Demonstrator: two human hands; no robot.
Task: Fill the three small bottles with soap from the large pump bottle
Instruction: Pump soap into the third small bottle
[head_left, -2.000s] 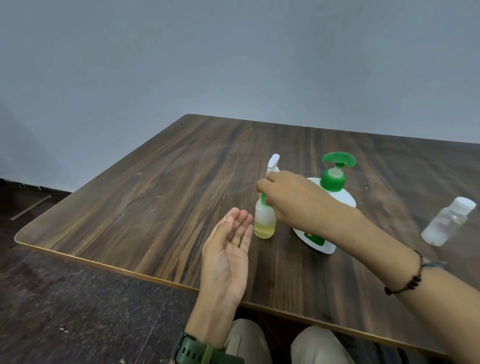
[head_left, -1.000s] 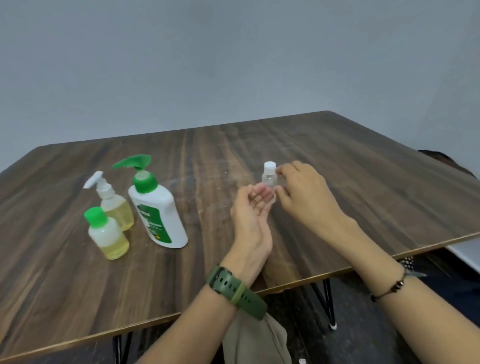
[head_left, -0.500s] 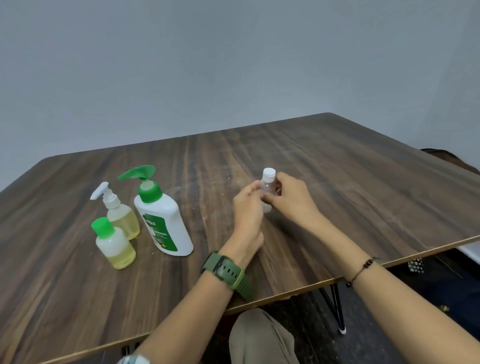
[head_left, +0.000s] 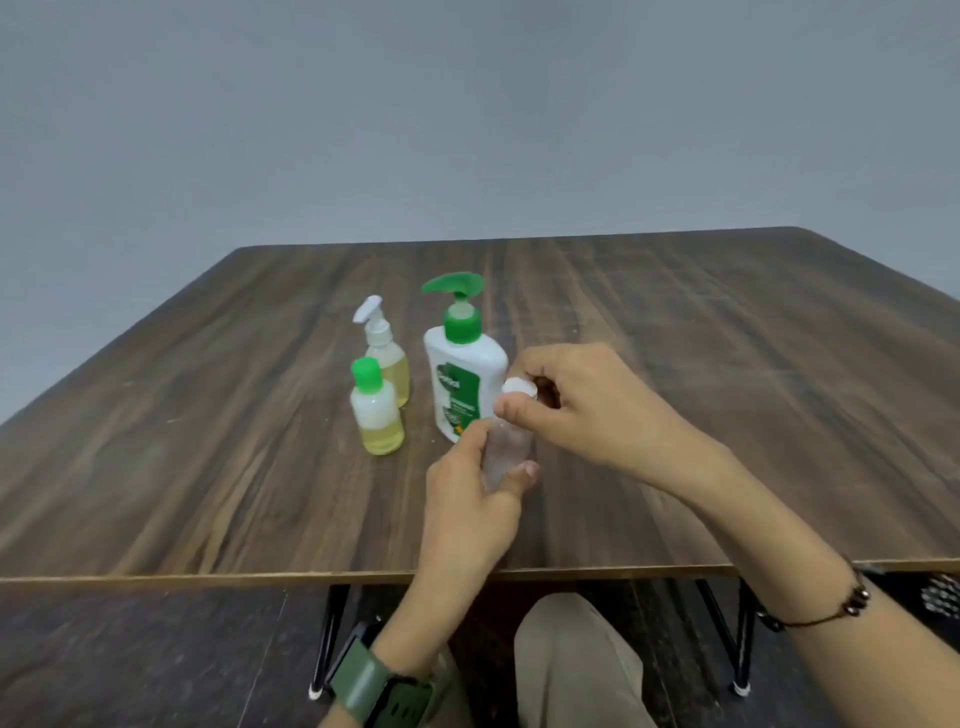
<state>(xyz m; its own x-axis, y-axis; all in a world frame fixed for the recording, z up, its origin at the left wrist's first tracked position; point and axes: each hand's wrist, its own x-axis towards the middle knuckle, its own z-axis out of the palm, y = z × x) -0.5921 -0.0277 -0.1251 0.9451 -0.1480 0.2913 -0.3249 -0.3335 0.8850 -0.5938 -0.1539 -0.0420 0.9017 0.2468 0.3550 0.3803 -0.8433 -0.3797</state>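
Filling the middle and lower half of the frame, the dark wood-grain worktop (head_left: 675, 389) runs from a grey wall at the top down to its pale front edge, with black legs and a dark floor showing beneath it. Next in size, the person's two forearms come up from the bottom edge: the left one wears a green watch (head_left: 382, 688) at lower centre, the right one a beaded bracelet (head_left: 836, 605) at lower right. The large pump bottle (head_left: 465, 382), white with a green pump head and green label, stands upright just left of the frame's centre. The right hand (head_left: 582, 410) sits at centre, its grip pinched with thumb and fingers on the white cap (head_left: 519, 387) of the clear small bottle (head_left: 506, 449). The left hand (head_left: 470, 506), just below it, has its grip wrapped around that bottle's body, thumb on the near side; the bottle is held upright right beside the pump bottle's lower right, and whether its base rests on the worktop cannot be told. To the left of the pump bottle stand two smaller ones with yellow liquid: the spray bottle (head_left: 384, 358) with a white nozzle behind, and the green-capped bottle (head_left: 376, 415) in front of it, close together.
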